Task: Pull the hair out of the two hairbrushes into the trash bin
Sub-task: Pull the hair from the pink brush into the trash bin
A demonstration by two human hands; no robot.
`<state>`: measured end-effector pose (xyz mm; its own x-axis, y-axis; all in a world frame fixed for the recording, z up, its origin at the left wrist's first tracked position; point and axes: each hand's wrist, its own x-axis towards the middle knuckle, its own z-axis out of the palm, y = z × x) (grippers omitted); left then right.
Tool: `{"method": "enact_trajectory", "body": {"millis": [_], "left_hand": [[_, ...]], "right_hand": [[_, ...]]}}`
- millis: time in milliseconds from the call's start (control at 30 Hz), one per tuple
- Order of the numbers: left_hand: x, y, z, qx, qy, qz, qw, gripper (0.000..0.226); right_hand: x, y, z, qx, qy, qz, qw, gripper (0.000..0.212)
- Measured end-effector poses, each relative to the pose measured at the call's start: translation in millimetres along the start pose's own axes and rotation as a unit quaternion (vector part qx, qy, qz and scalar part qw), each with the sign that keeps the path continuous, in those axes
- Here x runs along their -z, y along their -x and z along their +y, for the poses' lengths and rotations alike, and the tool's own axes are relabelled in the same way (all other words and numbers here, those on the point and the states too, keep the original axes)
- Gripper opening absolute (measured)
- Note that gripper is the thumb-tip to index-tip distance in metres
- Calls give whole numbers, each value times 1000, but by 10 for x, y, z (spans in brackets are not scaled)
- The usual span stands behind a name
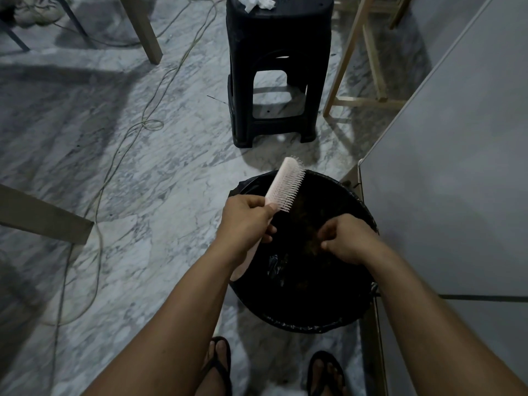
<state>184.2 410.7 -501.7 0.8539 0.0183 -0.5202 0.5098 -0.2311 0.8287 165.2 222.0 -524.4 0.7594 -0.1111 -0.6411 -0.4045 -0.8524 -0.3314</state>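
My left hand [247, 218] grips a white hairbrush [285, 182] by its handle, head tilted up and away, bristles facing right over the bin's left rim. The handle's end sticks out below my wrist. A round trash bin [303, 324] lined with a black bag stands on the floor in front of my feet. My right hand [347, 240] hovers over the bin's opening with fingers pinched together; a dark, blurry clump that may be hair lies between the fingertips, hard to tell against the bag. Only one hairbrush is in view.
A black plastic stool [278, 70] with crumpled white tissue [258, 2] on top stands behind the bin. A grey cabinet [457, 167] fills the right side. Wooden legs [357, 50] and loose cables [120, 155] lie on the marble floor at left.
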Motion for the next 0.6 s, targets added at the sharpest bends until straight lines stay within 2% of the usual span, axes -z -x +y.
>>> {"method": "enact_trajectory", "body": {"millis": [33,67,100,133,233,300,367,433,533,600], "left_hand": [[-5,19,17,4,-7,-17,1000,12],[-4,36,35,7,-18,-32,999,12],[3,46,51,11,-30,-45,998,12],[12,54,62,14,-41,-58,997,13],[30,74,73,22,-58,-92,994,12],[38,77,70,23,-66,-103,992,13],[55,71,72,20,-69,-103,992,13],[74,60,77,18,-67,-100,993,13],[80,55,85,12,-68,-92,993,14],[75,47,82,7,-62,-71,996,14]], "right_hand": [[-9,-25,-4,0,0,29,1000,55],[-10,-48,-12,20,-49,68,996,80],[-3,-66,-14,56,-124,112,984,93],[-1,-86,-21,85,-211,137,964,96],[9,-92,-47,129,-391,114,904,90],[-10,-113,-42,130,-471,76,869,77],[-11,-112,-46,152,-454,71,875,50],[-26,-115,-38,171,-386,87,903,18],[-37,-131,-26,159,-317,157,922,34],[-15,-124,-10,158,-277,179,931,34]]}}
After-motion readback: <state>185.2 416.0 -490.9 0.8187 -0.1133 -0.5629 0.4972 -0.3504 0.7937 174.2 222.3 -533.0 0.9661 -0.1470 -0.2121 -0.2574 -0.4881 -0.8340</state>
